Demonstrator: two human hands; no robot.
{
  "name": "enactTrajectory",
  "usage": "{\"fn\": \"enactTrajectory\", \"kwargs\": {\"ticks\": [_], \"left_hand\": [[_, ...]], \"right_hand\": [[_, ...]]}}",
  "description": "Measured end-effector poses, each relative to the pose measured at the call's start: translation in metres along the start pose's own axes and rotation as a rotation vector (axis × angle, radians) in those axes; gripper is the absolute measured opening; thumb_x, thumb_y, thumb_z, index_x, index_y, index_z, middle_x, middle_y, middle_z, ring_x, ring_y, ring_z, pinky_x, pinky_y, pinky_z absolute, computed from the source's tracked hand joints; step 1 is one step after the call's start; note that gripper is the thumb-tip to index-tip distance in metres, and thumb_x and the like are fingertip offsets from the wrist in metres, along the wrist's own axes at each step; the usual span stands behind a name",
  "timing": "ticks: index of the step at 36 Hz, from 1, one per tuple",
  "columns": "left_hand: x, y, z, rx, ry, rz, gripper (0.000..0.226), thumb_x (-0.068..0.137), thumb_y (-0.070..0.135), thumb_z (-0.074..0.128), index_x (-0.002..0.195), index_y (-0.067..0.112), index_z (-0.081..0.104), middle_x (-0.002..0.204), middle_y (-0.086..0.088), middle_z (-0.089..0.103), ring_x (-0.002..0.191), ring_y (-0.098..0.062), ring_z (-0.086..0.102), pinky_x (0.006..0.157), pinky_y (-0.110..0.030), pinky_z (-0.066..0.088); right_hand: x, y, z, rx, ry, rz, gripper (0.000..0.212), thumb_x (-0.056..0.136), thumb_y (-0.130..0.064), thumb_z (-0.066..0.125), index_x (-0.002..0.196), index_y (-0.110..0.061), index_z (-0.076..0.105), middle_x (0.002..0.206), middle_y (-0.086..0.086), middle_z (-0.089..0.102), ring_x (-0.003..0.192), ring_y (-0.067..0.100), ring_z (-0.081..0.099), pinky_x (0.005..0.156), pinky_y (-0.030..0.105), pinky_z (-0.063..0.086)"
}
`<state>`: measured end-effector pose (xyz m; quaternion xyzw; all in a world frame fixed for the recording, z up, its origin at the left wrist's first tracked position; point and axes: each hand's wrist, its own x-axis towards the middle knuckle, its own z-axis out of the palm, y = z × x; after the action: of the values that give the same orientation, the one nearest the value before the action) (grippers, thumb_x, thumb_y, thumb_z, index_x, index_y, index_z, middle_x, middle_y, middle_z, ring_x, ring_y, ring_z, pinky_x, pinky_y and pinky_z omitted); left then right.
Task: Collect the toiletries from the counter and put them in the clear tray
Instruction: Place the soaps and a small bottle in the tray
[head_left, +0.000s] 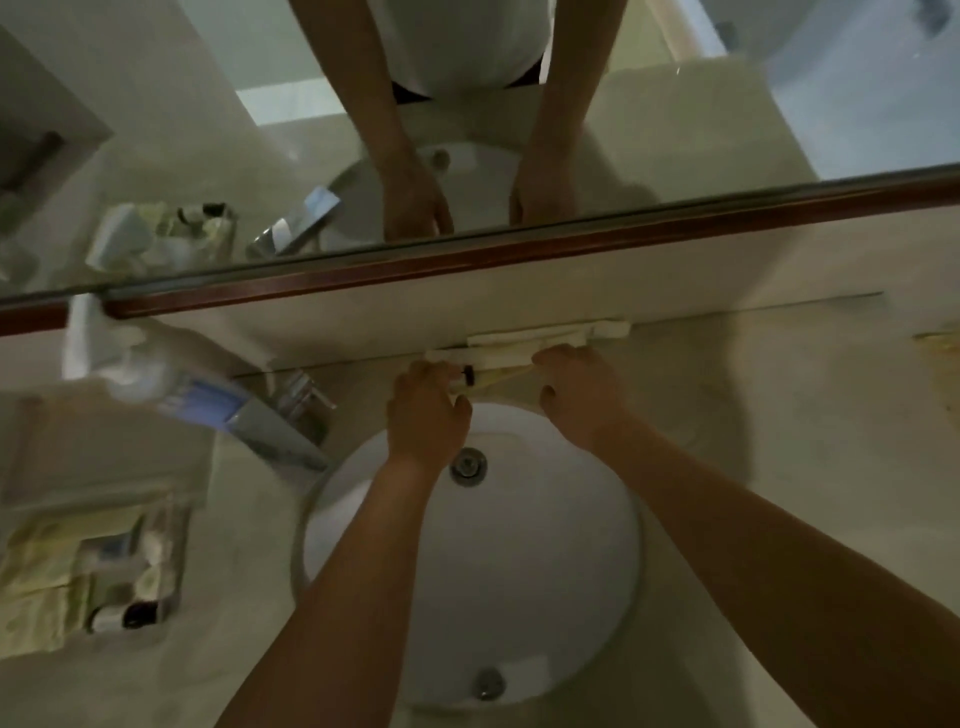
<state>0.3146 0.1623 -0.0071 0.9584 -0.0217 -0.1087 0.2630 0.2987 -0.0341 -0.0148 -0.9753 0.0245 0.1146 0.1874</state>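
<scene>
My left hand (427, 410) pinches a small dark-capped tube (464, 378) and my right hand (582, 397) presses the pale packets (524, 347) at twelve o'clock of the sink (571, 597), where they could slip in before reaching the clear tray (174, 561) at nine o'clock.

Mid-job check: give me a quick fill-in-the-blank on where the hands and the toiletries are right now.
1. Both hands, left and right, reach to the counter strip between the sink and the ____.
2. The clear tray sits to the ____ of the sink.
3. The pale packets lie against the ____ wall.

Missing words: mirror; left; back
</scene>
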Motion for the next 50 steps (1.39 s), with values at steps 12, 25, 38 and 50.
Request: {"fn": "enactTrajectory", "kwargs": {"ticks": [12, 25, 38, 50], "left_hand": [[0.033, -0.006, 0.03, 0.206, 0.081, -0.125, 0.038, 0.084, 0.007, 0.06, 0.118, 0.023, 0.061, 0.123, -0.007, 0.055, 0.116, -0.034, 0.047, 0.087, -0.046, 0.045], [0.035, -0.015, 0.027, 0.235, 0.095, -0.096, 0.024, 0.085, 0.012, 0.06, 0.108, 0.02, 0.062, 0.108, -0.006, 0.06, 0.103, -0.03, 0.054, 0.083, -0.042, 0.043], [0.008, 0.02, -0.027, -0.159, 0.087, -0.078, 0.023, 0.088, 0.017, 0.065, 0.111, 0.015, 0.063, 0.106, -0.006, 0.05, 0.082, -0.023, 0.054, 0.073, -0.03, 0.044], [-0.044, -0.008, -0.128, -0.305, 0.24, 0.04, 0.029, 0.087, 0.03, 0.071, 0.112, 0.021, 0.06, 0.094, 0.003, 0.062, 0.08, -0.011, 0.06, 0.067, -0.021, 0.049]], "right_hand": [[0.039, 0.033, 0.033, -0.081, 0.131, -0.091, 0.046, 0.073, -0.018, 0.068, 0.118, -0.023, 0.061, 0.121, -0.001, 0.062, 0.105, 0.034, 0.052, 0.091, 0.045, 0.045], [0.049, 0.025, 0.039, -0.14, 0.096, -0.012, 0.022, 0.077, -0.015, 0.064, 0.098, -0.016, 0.07, 0.102, 0.011, 0.062, 0.1, 0.039, 0.052, 0.085, 0.047, 0.044], [0.019, 0.006, 0.002, 0.077, -0.027, -0.057, 0.017, 0.093, -0.018, 0.05, 0.101, -0.013, 0.064, 0.095, 0.008, 0.058, 0.085, 0.023, 0.053, 0.068, 0.032, 0.042], [-0.022, -0.102, -0.052, 0.252, -0.023, -0.187, 0.008, 0.094, -0.018, 0.052, 0.093, -0.015, 0.06, 0.089, 0.004, 0.057, 0.079, 0.02, 0.051, 0.066, 0.031, 0.037]]}}
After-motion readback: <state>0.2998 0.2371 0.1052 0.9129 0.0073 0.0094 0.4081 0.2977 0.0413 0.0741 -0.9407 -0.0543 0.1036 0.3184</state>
